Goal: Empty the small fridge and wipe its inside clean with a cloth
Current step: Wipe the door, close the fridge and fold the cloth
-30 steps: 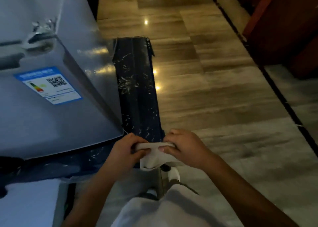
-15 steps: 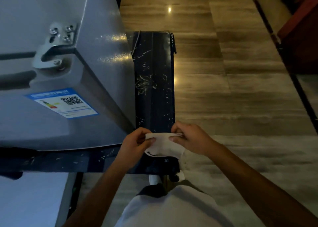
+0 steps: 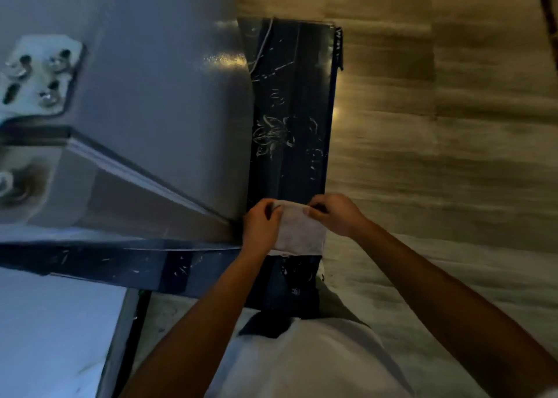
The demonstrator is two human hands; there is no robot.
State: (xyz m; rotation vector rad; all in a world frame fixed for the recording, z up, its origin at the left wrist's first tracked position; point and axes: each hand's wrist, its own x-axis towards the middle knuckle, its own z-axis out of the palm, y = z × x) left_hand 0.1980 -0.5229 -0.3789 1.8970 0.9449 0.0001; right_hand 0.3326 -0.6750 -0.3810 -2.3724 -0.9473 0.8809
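A small grey fridge (image 3: 145, 101) fills the upper left, seen from above, its door closed and a metal hinge (image 3: 39, 74) at its top corner. In front of its right corner I hold a folded white cloth (image 3: 299, 231) between both hands. My left hand (image 3: 261, 228) pinches the cloth's left edge and my right hand (image 3: 335, 213) pinches its upper right corner. The fridge's inside is hidden.
The fridge stands on a dark blue patterned cloth (image 3: 296, 110) over a low stand, which runs along its right side and front. A pale surface (image 3: 51, 331) lies at lower left. Polished brown tiled floor (image 3: 437, 125) stretches to the right.
The view has swung closer over the fridge top, and its label has left the frame. Both hands still hold the cloth, which now hangs longer and flatter between them.
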